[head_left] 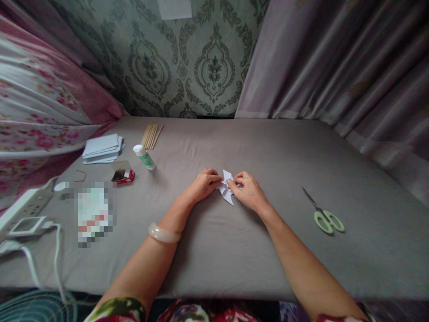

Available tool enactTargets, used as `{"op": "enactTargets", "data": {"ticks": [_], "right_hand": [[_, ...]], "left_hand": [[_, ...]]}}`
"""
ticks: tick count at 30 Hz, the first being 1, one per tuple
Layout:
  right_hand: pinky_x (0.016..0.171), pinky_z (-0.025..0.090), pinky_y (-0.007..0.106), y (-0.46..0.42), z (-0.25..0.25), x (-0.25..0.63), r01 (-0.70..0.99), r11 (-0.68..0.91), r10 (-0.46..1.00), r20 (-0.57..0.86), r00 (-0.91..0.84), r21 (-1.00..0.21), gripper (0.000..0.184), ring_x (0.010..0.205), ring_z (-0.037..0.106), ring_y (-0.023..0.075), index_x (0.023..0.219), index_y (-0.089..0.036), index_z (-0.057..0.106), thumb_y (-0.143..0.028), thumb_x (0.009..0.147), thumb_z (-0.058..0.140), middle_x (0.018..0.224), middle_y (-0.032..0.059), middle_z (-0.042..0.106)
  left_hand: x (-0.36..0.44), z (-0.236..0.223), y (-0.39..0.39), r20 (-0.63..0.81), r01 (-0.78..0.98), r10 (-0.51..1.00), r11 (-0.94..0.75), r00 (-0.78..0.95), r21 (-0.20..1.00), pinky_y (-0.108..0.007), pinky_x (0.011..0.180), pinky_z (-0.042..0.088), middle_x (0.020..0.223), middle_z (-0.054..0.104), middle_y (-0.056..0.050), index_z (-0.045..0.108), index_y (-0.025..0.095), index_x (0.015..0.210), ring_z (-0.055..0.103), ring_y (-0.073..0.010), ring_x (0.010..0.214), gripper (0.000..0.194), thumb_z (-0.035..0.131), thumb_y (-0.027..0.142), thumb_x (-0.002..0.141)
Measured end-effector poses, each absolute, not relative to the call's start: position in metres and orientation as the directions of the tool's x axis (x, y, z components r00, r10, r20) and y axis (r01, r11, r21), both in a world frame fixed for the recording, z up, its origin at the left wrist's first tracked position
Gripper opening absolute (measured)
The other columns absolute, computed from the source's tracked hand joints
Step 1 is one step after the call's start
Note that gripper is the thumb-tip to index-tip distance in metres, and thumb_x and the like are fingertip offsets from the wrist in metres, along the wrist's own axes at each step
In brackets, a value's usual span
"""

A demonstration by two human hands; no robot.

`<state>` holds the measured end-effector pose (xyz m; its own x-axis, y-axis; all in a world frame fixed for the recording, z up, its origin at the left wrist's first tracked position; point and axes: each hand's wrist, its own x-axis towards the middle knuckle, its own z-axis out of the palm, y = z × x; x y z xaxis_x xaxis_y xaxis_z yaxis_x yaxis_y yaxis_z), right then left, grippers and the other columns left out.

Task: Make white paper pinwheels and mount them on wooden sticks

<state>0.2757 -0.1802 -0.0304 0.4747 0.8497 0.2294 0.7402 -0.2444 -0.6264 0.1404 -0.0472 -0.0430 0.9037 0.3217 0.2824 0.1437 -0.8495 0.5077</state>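
Note:
A small white paper pinwheel [227, 197], with folded pointed blades, is between my two hands at the middle of the cloth-covered table. My left hand [205, 182] grips its left side, fingers bent together at the paper. From the other side my right hand [247, 188] pinches it near the centre with thumb and fingers. The fingers hide part of the folds, and whether a pin is in the centre cannot be seen. A pale bangle [164, 234] circles my left wrist.
Scissors [323, 217] with green handles lie at right. On the left are a glue stick [145, 157], wooden sticks [151, 136], stacked paper [102, 149], a small red box [123, 174] with dark contents, a blurred packet [93, 214] and a power strip [28, 208] with cords.

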Motion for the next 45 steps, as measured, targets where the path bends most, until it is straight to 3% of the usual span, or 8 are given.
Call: {"op": "enactTargets", "data": {"ticks": [10, 17, 20, 26, 33, 45], "right_hand": [[0.084, 0.042, 0.034, -0.174, -0.029, 0.27, 0.687, -0.275, 0.85, 0.164, 0.501, -0.673, 0.015, 0.081, 0.061, 0.0158, 0.07, -0.022, 0.071, -0.031, 0.079, 0.063, 0.092, 0.0033, 0.067], [0.08, 0.043, 0.033, -0.175, -0.031, 0.274, 0.699, -0.3, 0.84, 0.167, 0.516, -0.649, 0.017, 0.078, 0.06, 0.0162, 0.072, -0.022, 0.072, -0.03, 0.078, 0.058, 0.09, 0.0037, 0.066], [0.078, 0.043, 0.032, -0.176, -0.032, 0.277, 0.703, -0.286, 0.842, 0.179, 0.508, -0.651, 0.018, 0.077, 0.059, 0.0161, 0.073, -0.023, 0.072, -0.031, 0.078, 0.057, 0.09, 0.0037, 0.065], [0.084, 0.039, 0.037, -0.178, -0.031, 0.277, 0.75, -0.298, 0.855, 0.183, 0.485, -0.591, 0.018, 0.081, 0.059, 0.0174, 0.072, -0.023, 0.071, -0.031, 0.078, 0.057, 0.091, 0.0033, 0.064], [0.085, 0.037, 0.038, -0.181, -0.031, 0.277, 0.809, -0.279, 0.872, 0.216, 0.439, -0.517, 0.018, 0.093, 0.058, 0.0216, 0.072, -0.022, 0.071, -0.028, 0.08, 0.055, 0.091, 0.0052, 0.063], [0.083, 0.039, 0.036, -0.193, -0.021, 0.288, 0.792, -0.289, 0.831, 0.27, 0.487, -0.538, 0.021, 0.088, 0.059, 0.0206, 0.076, -0.02, 0.069, -0.03, 0.084, 0.052, 0.091, 0.0067, 0.065]], "left_hand": [[0.141, -0.045, -0.048, 0.289, 0.154, 0.343, -0.84, 0.894, 0.521, -0.031, 0.087, 0.045, 0.098, 0.065, -0.009, 0.074, 0.019, 0.1, 0.059, -0.0191, 0.094, 0.022, 0.056, 0.026, 0.088], [0.139, -0.04, -0.053, 0.289, 0.149, 0.356, -0.821, 0.888, 0.552, -0.031, 0.088, 0.046, 0.102, 0.064, -0.01, 0.072, 0.017, 0.106, 0.06, -0.0187, 0.094, 0.033, 0.053, 0.013, 0.079], [0.138, -0.035, -0.055, 0.263, 0.157, 0.368, -0.797, 0.892, 0.583, -0.03, 0.086, 0.046, 0.104, 0.064, -0.01, 0.073, 0.017, 0.105, 0.06, -0.0181, 0.092, 0.031, 0.052, 0.018, 0.082], [0.144, -0.033, -0.055, 0.267, 0.179, 0.414, -0.77, 0.87, 0.612, -0.027, 0.077, 0.045, 0.086, 0.065, -0.009, 0.075, 0.015, 0.081, 0.059, -0.0155, 0.08, 0.031, 0.049, 0.03, 0.091], [0.15, -0.036, -0.055, 0.214, 0.255, 0.502, -0.706, 0.838, 0.66, -0.025, 0.07, 0.045, 0.084, 0.065, -0.006, 0.075, 0.016, 0.085, 0.059, -0.0141, 0.073, 0.02, 0.061, 0.03, 0.084], [0.151, -0.038, -0.055, 0.209, 0.28, 0.528, -0.697, 0.823, 0.66, -0.025, 0.071, 0.044, 0.088, 0.066, -0.007, 0.076, 0.016, 0.088, 0.058, -0.0142, 0.073, 0.021, 0.062, 0.031, 0.084]]}}
